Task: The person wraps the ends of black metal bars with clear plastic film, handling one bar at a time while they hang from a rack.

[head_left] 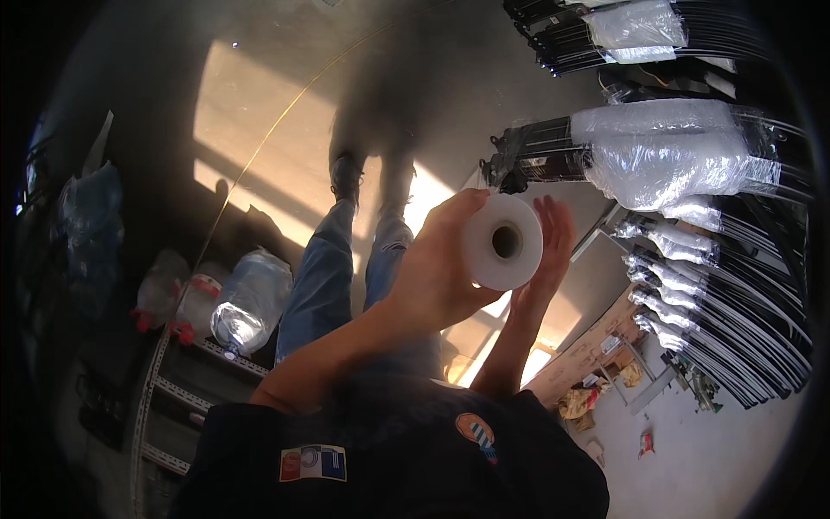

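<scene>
A roll of clear stretch film [521,270] is held up in front of me, its hollow core end facing up toward my view. My left hand [430,255] is closed around the roll's left side, with fingertips at the top and the thumb below. My right hand [553,251] stands along the right side, palm toward the film and fingers stretched out; the roll hides part of it, so I cannot tell how firmly it touches. Just beyond, to the right, lies a bundle of black rods [545,134] wrapped in clear film [666,151].
More film-wrapped black rods [735,294] hang in rows at the right, and another wrapped bundle [640,30] is at the far right. Large clear plastic bottles [251,298] stand by a metal rack [177,394] at the left. A yellow line [268,138] crosses the sunlit floor.
</scene>
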Motion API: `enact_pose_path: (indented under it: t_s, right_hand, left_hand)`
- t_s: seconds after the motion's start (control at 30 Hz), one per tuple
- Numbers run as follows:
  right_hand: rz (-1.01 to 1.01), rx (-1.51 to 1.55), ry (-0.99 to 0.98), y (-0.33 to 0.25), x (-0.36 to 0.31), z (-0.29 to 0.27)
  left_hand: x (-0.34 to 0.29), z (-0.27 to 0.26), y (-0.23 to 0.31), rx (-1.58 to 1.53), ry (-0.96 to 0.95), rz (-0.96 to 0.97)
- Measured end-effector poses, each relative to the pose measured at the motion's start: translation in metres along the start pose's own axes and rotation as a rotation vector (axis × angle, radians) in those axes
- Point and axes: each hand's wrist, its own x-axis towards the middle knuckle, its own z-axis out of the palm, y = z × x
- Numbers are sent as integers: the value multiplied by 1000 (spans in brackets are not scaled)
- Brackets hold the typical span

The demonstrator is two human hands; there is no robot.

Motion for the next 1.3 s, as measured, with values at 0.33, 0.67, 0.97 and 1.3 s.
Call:
enact_pose_path:
  t_s: [0.33,0.67,0.97,1.3]
  right_hand:
    - [114,61,5,-12,-63,-3]
    - [-44,180,248,-8,-91,-97]
    - [392,890,-449,143,40,-15]
    - [790,1246,-511,102,1,11]
  left_hand:
    - [22,-25,25,-332,-564,-265]
    - [99,65,-2,-35,-809,94]
    - [88,79,12,-15,-835,230]
    - [110,53,-35,-257,-1143,-136]
